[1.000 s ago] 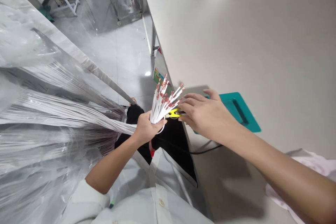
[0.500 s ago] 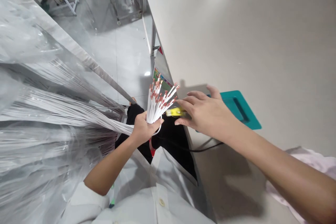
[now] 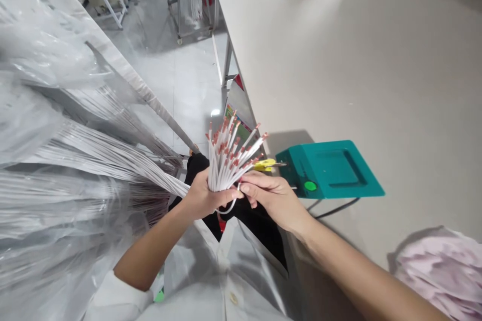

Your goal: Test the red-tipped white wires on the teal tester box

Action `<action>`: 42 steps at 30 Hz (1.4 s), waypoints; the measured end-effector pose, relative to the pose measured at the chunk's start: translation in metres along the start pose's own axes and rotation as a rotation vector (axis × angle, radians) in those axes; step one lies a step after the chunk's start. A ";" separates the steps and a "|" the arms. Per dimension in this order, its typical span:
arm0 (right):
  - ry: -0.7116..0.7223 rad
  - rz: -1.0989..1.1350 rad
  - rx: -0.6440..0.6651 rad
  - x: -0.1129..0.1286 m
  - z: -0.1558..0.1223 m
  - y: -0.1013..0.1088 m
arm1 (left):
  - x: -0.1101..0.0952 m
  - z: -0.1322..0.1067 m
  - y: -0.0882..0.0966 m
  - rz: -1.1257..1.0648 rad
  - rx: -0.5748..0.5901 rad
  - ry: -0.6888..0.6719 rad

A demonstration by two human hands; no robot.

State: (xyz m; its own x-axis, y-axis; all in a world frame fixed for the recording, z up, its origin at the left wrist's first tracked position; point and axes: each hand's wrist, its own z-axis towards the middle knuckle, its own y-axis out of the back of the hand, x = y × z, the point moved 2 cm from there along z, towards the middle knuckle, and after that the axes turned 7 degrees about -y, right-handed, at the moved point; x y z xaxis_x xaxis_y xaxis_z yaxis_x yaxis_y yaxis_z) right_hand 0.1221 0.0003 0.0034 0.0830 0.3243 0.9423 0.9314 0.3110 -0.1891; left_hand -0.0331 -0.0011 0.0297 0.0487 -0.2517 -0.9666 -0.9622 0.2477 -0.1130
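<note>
"Wires (image 3: 160, 173), white, left of the teal device (image 3: 333, 173). Held?"
"Yes: the left hand (image 3: 200, 194) is wrapped round them, copper-coloured ends (image 3: 227, 146) fanned beyond its grip."
"Closer to the device?"
"The right hand (image 3: 276, 201), fingertips pinched on one bent wire (image 3: 231, 207); just past them, a yellow piece (image 3: 265, 164) at the device's left side."
"And right of the device?"
"Pink cloth (image 3: 442, 273), on the worktop (image 3: 376, 75)."

Over there the camera sits on the worker's head, looking forward and steeply down past the white shirt front (image 3: 192, 293). It is quite near the hands (image 3: 273, 199), which fall just below mid-view. From up there the pale surface (image 3: 357, 70) spreads along the right, white wires (image 3: 128, 158) run in from the left, and the floor (image 3: 188, 70) lies farther off, toward the top.
</note>
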 end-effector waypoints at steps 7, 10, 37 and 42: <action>-0.103 0.409 0.008 -0.012 0.000 -0.017 | 0.012 -0.005 0.004 0.005 0.030 -0.063; -0.125 0.333 0.011 -0.011 -0.001 -0.018 | 0.019 -0.003 0.006 0.035 0.023 -0.090; 0.266 -1.361 0.394 -0.011 -0.014 -0.008 | 0.005 0.007 0.036 -0.029 -0.308 -0.153; 0.130 -1.560 0.500 -0.031 -0.021 -0.016 | -0.005 0.012 0.055 -0.143 -0.418 -0.256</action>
State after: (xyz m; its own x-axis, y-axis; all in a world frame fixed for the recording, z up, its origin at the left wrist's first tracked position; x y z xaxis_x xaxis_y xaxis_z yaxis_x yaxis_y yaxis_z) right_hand 0.1121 -0.0331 -0.0169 -0.7176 -0.6253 0.3067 -0.0596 0.4939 0.8675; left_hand -0.0829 0.0251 0.0251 0.2011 -0.0053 -0.9796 -0.9635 -0.1814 -0.1968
